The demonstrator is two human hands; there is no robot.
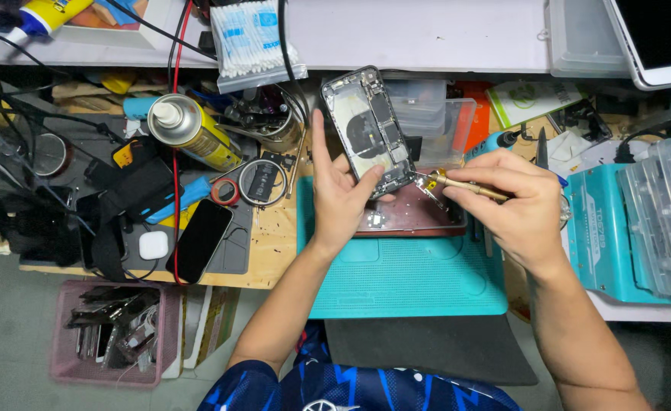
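Bottom of the frame is a blue patterned shirt [335, 384] and both forearms reaching up over a dark pad [434, 346] and then a teal mat [404, 278]. Lower left on the floor there's a pink basket [61, 358] full of metal bits.

Middle of the frame: left hand [339, 194] is wrapped around the lower end of an opened phone [367, 131], thumb across its bottom edge, forefinger sticking straight up beside it. The phone is tilted, lifted off the mat, insides facing the camera. Right hand [514, 209] is pinched shut on a brass-coloured tool [461, 185], tip pointing left and sitting right at the phone's lower right corner. Can't tell if the tip is actually touching. Under the hands a dark red plate [412, 217] lies on the mat.

Left of centre a black phone [200, 240] lies face up next to a white earbud case [153, 245]. Further up, a yellow spray can [191, 129] lies on its side. Top centre is a bag of cotton swabs [250, 42], top right a tablet [659, 38], and clear boxes [667, 221] stack at the right edge
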